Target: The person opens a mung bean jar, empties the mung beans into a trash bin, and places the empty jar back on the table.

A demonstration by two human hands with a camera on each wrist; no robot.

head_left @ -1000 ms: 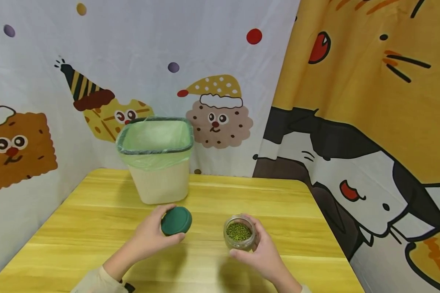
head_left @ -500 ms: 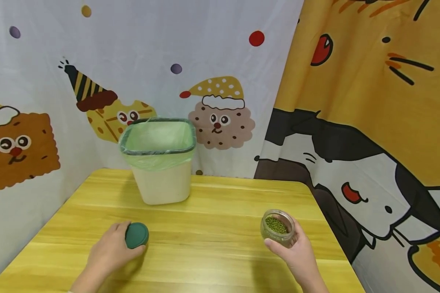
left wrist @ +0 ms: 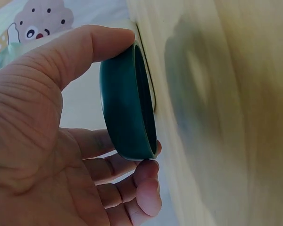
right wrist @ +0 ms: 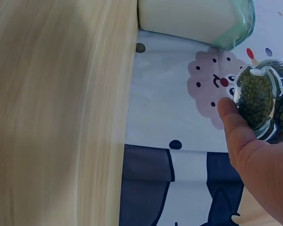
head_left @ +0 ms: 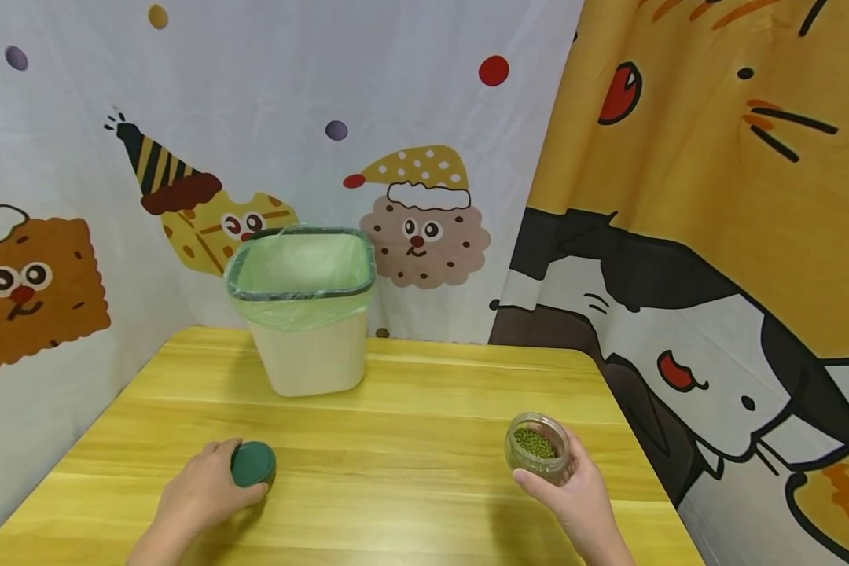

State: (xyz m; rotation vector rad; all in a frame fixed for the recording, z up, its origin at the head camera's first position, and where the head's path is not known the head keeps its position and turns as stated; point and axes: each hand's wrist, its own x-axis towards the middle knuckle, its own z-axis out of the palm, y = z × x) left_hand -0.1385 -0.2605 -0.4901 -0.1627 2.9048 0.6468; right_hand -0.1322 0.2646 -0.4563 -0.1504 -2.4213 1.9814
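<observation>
My left hand (head_left: 201, 489) holds a round green jar lid (head_left: 253, 464) by its edge, thumb on one side and fingers on the other. In the left wrist view the lid (left wrist: 125, 103) hangs just over the table, hollow side toward the wood, with its shadow beside it. At the right, my right hand (head_left: 573, 491) grips an uncovered glass jar (head_left: 538, 448) of small green beans, probably mung beans. The jar is raised, its mouth tipped a little toward me. In the right wrist view the thumb presses on the glass next to the beans (right wrist: 254, 99).
A white bin (head_left: 311, 354) with a light green liner bag (head_left: 304, 310) and dark rim stands at the back left of the yellow wood table (head_left: 410, 417). Cartoon-printed cloth (head_left: 424, 71) hangs close behind and around the table.
My left hand has carried the lid left and down toward the table. My right hand has taken the jar to the right, then stayed nearly still.
</observation>
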